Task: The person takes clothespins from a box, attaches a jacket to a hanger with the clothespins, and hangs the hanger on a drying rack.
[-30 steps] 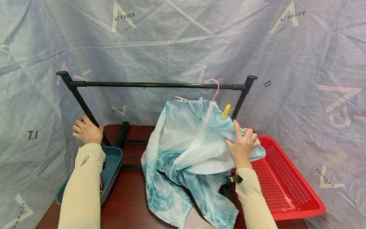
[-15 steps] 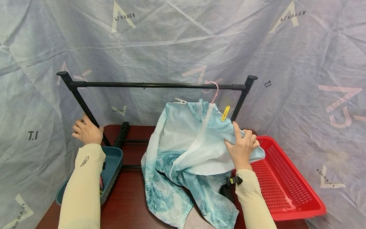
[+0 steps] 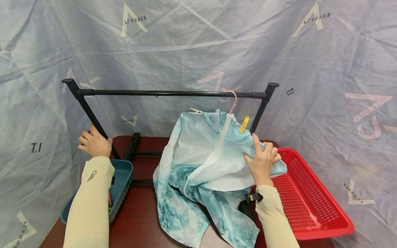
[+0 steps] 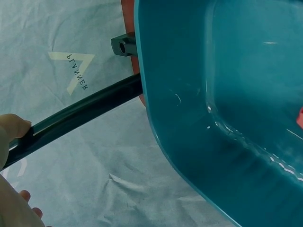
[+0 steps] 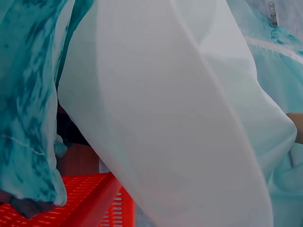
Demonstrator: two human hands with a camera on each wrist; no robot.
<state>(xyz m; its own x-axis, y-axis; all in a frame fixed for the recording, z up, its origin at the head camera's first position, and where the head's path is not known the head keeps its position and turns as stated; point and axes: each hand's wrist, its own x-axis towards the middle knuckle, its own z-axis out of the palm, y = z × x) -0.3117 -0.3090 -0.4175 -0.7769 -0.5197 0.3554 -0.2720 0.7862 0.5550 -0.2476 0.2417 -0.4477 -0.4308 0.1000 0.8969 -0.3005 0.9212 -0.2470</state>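
A light blue-and-white zip jacket (image 3: 198, 144) hangs on a pink hanger (image 3: 233, 103), its hook over the black rack's top bar (image 3: 173, 93). A white clothespin (image 3: 196, 111) and a yellow clothespin (image 3: 244, 124) are on its shoulders. My right hand (image 3: 263, 160) holds the jacket's side near the rack's right post. Pale fabric hides most of that hand in the right wrist view. My left hand (image 3: 94, 143) holds the rack's left post (image 3: 91, 113), the thumb (image 4: 16, 126) lying across it in the left wrist view. The other fingers are loosely bent beside the post.
A blue-green tray (image 3: 122, 175), with small coloured items inside, stands under my left forearm. To the right is a red perforated basket (image 3: 305, 196). The rack stands on a dark red table (image 3: 139, 220), against a grey printed cloth backdrop (image 3: 173, 44).
The hanger hook and the jacket have sunk slightly, so the hook sits lower against the bar. Both hands stay at the same spots.
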